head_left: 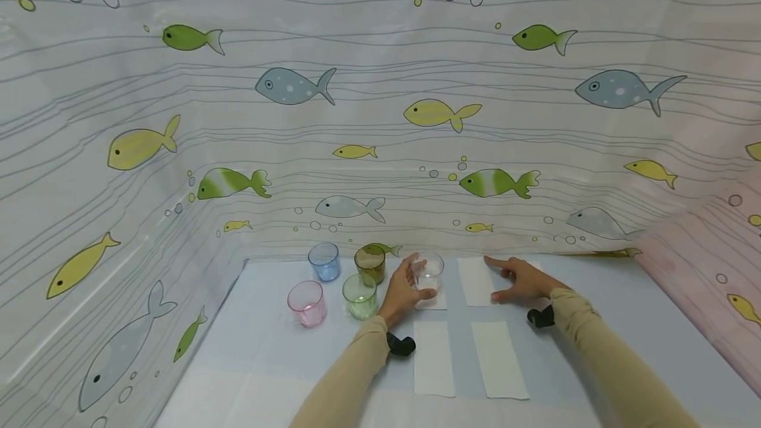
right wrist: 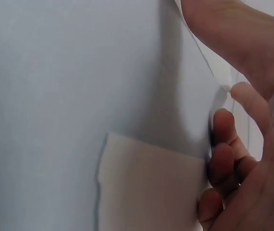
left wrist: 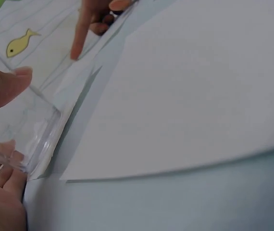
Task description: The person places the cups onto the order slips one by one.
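Note:
My left hand holds a clear glass, thumb on the near side and fingers on the far side. Below the glass lies a white paper strip, partly hidden by it; in the left wrist view the glass stands upright at the strip's edge. My right hand is at a second back strip. Its index finger reaches straight to the strip's far edge, and its thumb lies by the near right corner. The other fingers are bent, holding nothing.
Left of the hands stand blue, brown, pink and green glasses. Two more paper strips lie nearer, one left and one right. A fish-patterned curtain borders the table behind and at the sides.

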